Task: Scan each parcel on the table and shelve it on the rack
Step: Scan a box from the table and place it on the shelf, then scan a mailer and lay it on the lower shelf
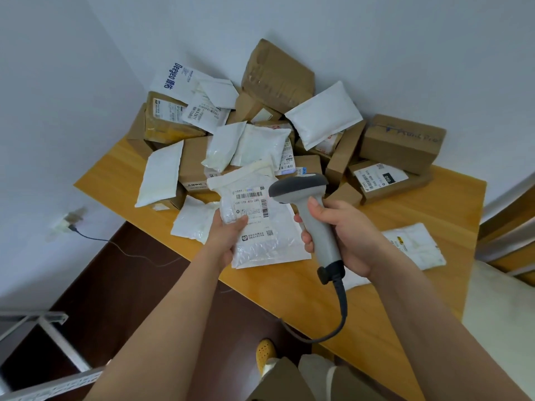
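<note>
A white plastic mailer (260, 224) with a printed barcode label facing up is held above the near part of the wooden table (327, 287), label end pointing toward the pile. A grey corded scanner (312, 215) stands just right of it, head level with the label. Behind them, a heap of brown cardboard boxes (278, 75) and white padded bags (324, 114) is stacked against the wall. One more white bag (414, 246) lies flat at the table's right edge. A corner of the white metal rack (49, 380) shows at lower left.

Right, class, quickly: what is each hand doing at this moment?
Left hand: grips the white labelled parcel.
Right hand: grips the grey barcode scanner by its handle.
</note>
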Tool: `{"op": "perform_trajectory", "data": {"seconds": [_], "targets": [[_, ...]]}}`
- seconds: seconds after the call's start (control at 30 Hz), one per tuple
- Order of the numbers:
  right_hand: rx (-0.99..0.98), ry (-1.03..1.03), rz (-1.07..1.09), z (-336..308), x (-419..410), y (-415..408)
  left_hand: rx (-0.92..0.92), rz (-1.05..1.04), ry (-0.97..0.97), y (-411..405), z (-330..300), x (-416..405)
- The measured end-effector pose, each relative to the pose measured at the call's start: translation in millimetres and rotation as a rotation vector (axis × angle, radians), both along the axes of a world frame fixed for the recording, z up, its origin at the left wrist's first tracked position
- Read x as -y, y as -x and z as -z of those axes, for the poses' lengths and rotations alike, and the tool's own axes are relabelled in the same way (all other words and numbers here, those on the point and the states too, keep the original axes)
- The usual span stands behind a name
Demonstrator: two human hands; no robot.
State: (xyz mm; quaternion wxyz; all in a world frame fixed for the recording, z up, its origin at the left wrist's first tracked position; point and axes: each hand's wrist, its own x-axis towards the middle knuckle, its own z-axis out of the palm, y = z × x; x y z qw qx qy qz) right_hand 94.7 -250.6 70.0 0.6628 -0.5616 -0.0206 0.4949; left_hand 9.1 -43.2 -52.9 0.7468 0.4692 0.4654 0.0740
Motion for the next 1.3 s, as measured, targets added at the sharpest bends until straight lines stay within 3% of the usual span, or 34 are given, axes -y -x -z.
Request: {"op": "perform_trajectory", "data": {"seconds": [0.5, 0.87, 1.1, 1.3], "targets": [[-0.051, -0.118, -0.014, -27.4, 22.8, -4.2, -0.044, -0.062, -0.021, -15.2, 3.5, 16.4], [-0.061, -0.132, -0.065, -34.5, 34.3, 29.8, -0.038, -0.163, -0.026, 28.6, 3.8, 36.5], [0.027, -0.116, -0.105, -41.3, 11.7, 116.7, 0.064, -0.18, 0.012, 132.4, -9.4, 26.2], [0.074, -0.021, -0.164, -23.5, -39.2, 262.9, 0.001, -0.375, 0.078, 324.1, -5.8, -0.6]]}}
